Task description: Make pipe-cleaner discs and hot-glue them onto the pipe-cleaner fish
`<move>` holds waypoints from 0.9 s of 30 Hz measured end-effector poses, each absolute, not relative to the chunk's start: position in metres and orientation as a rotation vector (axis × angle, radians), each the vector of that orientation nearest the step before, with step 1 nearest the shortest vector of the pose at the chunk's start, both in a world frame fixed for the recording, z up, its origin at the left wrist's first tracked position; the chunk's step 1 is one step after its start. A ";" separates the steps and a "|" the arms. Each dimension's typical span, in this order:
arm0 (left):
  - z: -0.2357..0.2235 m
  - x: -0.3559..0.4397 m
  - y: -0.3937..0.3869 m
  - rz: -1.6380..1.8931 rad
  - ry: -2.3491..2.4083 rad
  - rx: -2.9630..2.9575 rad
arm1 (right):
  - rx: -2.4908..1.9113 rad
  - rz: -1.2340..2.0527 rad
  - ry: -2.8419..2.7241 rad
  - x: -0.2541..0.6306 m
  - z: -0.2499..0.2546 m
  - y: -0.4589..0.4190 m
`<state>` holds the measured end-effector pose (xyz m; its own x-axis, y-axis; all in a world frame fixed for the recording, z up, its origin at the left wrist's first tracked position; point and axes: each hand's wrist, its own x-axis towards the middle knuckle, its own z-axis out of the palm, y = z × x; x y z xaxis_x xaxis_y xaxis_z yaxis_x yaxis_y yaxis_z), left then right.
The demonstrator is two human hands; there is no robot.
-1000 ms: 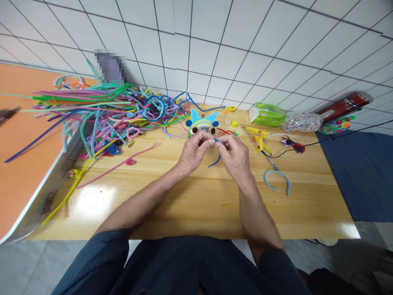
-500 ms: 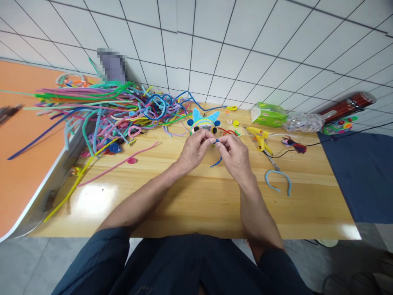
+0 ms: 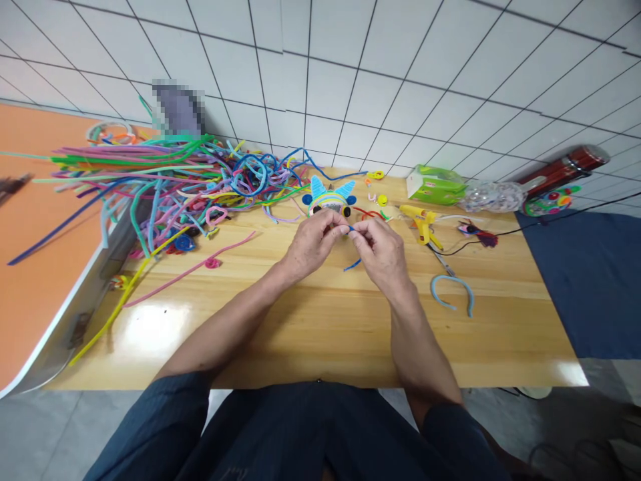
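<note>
Pinched between the fingertips of both hands is a dark blue pipe cleaner (image 3: 352, 265), whose free end hangs below my right fingers. My left hand (image 3: 316, 242) is closed on it from the left, and my right hand (image 3: 381, 250) is closed on it from the right; the fingertips almost meet. Just behind the hands sits a pipe-cleaner animal head (image 3: 330, 195) with light blue pointed ears, blue balls and black round eyes. Its lower part is hidden by my left hand. Red pipe-cleaner pieces (image 3: 369, 214) lie behind my right hand.
A large heap of coloured pipe cleaners (image 3: 165, 180) spreads over the left. A pink pipe cleaner (image 3: 187, 277) and a yellow one (image 3: 120, 304) lie nearer. To the right are a yellow glue gun (image 3: 423, 224), scissors (image 3: 443, 260), a curved light blue piece (image 3: 452, 279), a green packet (image 3: 435, 185) and a red flask (image 3: 565, 170).
Both hands keep their pinch on the blue pipe cleaner, with hardly any movement. The whole view has shifted slightly.
</note>
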<state>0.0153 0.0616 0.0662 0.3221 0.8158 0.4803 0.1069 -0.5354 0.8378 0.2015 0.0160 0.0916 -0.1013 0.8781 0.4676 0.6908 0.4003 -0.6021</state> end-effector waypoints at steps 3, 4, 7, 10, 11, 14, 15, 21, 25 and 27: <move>0.063 0.019 0.059 1.269 0.788 1.729 | -1.354 0.368 -1.782 0.201 0.094 0.016; 0.062 0.020 0.059 1.258 0.776 1.700 | -1.360 0.376 -1.775 0.201 0.095 0.016; 0.063 0.019 0.061 1.211 0.785 1.769 | -1.365 0.324 -1.804 0.203 0.094 0.016; 0.065 0.014 0.065 1.215 0.793 1.950 | -1.361 0.242 -1.887 0.204 0.092 0.015; 0.066 0.013 0.066 1.226 0.787 1.986 | -1.362 0.230 -1.905 0.204 0.092 0.015; 0.066 0.012 0.066 1.253 0.781 1.989 | -1.360 0.246 -1.882 0.202 0.091 0.015; 0.065 0.013 0.065 1.259 0.787 1.963 | -1.360 0.264 -1.857 0.201 0.092 0.015; 0.059 0.022 0.061 1.246 0.764 1.648 | -1.381 0.389 -1.727 0.199 0.094 0.016; 0.062 0.019 0.063 1.220 0.747 1.714 | -1.384 0.376 -1.750 0.201 0.092 0.017; 0.066 0.015 0.065 1.220 0.760 1.834 | -1.373 0.334 -1.788 0.201 0.091 0.017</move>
<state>0.0151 0.0650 0.0660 0.3577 0.8132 0.4591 0.0540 -0.5089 0.8592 0.2015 0.0170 0.0911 -0.0515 0.8914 0.4502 0.6692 0.3654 -0.6470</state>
